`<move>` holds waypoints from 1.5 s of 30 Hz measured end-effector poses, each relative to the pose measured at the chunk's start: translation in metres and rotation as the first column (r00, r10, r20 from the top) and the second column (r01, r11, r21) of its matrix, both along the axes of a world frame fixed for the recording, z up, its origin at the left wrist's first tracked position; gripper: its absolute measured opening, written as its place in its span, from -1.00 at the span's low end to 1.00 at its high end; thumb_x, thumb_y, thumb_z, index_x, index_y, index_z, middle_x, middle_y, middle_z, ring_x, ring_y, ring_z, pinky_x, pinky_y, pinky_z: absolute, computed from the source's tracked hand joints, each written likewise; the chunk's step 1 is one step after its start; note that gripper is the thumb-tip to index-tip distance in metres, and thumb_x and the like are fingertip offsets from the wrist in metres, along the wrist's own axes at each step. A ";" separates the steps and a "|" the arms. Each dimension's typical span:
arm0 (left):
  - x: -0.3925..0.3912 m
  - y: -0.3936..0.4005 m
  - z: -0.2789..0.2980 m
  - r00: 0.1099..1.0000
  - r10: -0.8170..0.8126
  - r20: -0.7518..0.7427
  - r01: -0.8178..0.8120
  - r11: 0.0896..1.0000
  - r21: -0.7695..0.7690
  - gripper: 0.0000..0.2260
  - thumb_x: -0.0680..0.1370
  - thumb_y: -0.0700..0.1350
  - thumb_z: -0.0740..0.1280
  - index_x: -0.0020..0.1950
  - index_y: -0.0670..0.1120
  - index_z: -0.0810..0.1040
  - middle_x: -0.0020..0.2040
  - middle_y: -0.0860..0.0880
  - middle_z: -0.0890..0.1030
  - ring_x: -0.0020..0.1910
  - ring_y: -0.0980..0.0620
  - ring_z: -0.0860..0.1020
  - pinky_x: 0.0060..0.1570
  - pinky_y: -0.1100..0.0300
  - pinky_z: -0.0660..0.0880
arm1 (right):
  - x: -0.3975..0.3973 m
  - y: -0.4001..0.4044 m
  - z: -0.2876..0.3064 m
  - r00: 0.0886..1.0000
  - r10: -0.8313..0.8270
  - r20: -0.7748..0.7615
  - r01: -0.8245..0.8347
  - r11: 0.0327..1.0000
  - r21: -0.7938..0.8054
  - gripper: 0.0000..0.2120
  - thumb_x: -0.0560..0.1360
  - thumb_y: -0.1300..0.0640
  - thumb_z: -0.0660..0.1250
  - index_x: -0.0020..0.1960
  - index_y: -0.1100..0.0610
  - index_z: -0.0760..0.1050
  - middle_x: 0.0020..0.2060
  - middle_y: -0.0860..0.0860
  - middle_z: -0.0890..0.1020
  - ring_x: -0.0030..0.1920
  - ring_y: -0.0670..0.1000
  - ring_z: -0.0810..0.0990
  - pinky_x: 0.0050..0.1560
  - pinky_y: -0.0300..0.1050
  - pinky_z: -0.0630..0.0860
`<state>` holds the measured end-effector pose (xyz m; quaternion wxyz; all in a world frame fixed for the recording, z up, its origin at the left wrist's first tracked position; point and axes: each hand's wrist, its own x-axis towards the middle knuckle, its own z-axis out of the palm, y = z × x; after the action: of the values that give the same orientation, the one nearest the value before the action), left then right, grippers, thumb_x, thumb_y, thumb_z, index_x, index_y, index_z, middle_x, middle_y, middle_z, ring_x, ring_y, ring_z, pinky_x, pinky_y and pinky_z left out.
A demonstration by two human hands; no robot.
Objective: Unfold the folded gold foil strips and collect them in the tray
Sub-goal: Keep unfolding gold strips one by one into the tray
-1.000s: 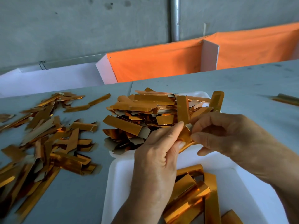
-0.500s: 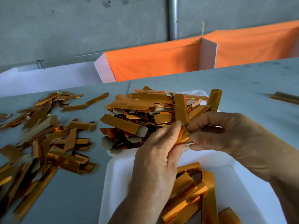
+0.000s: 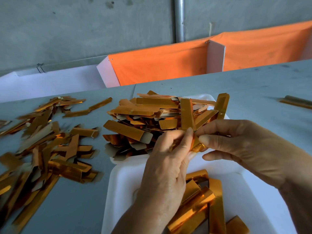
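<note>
Gold foil strip (image 3: 196,146), short and partly hidden, is pinched between both hands above the near white tray (image 3: 128,173). It is gripped by the left hand (image 3: 166,168) with curled fingers and thumb from the left side, and nipped by the right hand (image 3: 236,146) between thumb and forefinger at its right end. Loose gold strips (image 3: 200,203) are seen lying in the near tray below the hands. A second white tray (image 3: 209,97), just behind, is heaped with folded strips (image 3: 152,119). More strips (image 3: 47,141) are scattered over the grey bench (image 3: 77,200) to the left. One lone strip (image 3: 295,102) lies far right. Orange cloth (image 3: 160,66) is hung behind the bench.
</note>
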<state>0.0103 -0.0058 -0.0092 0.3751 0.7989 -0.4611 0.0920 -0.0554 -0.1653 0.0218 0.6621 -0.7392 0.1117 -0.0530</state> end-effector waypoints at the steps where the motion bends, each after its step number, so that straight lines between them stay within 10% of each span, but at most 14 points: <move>1: 0.000 0.000 0.000 1.000 0.000 0.004 0.000 1.000 0.003 -0.56 0.57 -0.19 0.25 0.44 0.01 0.34 0.24 0.10 0.40 0.19 0.11 0.45 0.08 0.25 0.52 | -0.001 -0.002 0.000 1.000 0.019 0.006 -0.019 0.999 0.026 -0.78 0.29 0.06 0.42 -0.08 0.05 0.69 -0.11 0.05 0.71 -0.06 0.01 0.69 -0.08 -0.15 0.64; 8: 0.000 0.003 0.004 0.999 -0.009 -0.033 0.008 0.999 -0.044 -0.55 0.55 0.04 0.09 0.45 0.05 0.30 0.26 0.11 0.41 0.21 0.15 0.44 0.06 0.33 0.51 | -0.003 -0.007 0.000 0.989 0.137 0.049 -0.144 0.969 0.203 -0.71 0.26 0.10 0.47 -0.03 0.11 0.69 -0.11 0.12 0.71 -0.08 0.03 0.70 -0.10 -0.23 0.60; 16: 0.002 0.002 0.001 1.000 -0.002 0.008 0.002 0.997 -0.072 -0.58 0.58 -0.19 0.24 0.43 0.01 0.35 0.23 0.09 0.44 0.20 0.14 0.47 0.10 0.36 0.48 | 0.000 -0.004 -0.001 0.994 0.088 0.066 -0.092 0.994 0.063 -0.76 0.24 0.08 0.43 -0.10 0.05 0.69 -0.20 0.07 0.70 -0.17 0.00 0.70 -0.16 -0.21 0.61; 24: 0.002 0.001 0.004 0.990 -0.092 -0.104 0.069 0.976 -0.206 -0.59 0.54 -0.07 0.19 0.39 -0.05 0.38 0.18 0.08 0.49 0.21 0.31 0.41 0.08 0.60 0.32 | -0.003 -0.005 0.000 0.984 0.118 0.134 -0.125 0.991 0.045 -0.80 0.36 -0.01 0.41 -0.06 0.04 0.67 -0.15 0.09 0.70 -0.12 0.00 0.69 -0.18 -0.23 0.59; 45: 0.004 0.005 0.006 0.991 -0.104 -0.085 0.088 0.982 -0.168 -0.59 0.53 0.01 0.15 0.36 -0.03 0.44 0.20 0.06 0.46 0.20 0.18 0.45 0.09 0.49 0.41 | -0.001 0.010 0.009 0.991 -0.042 0.131 0.055 0.993 -0.102 -0.90 0.39 0.20 0.37 -0.14 0.23 0.57 -0.38 0.09 0.64 -0.37 0.01 0.64 -0.31 -0.21 0.56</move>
<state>0.0141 -0.0007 -0.0036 0.4646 0.7455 -0.4720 0.0741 -0.0560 -0.1551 0.0305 0.6263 -0.7653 0.0839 -0.1223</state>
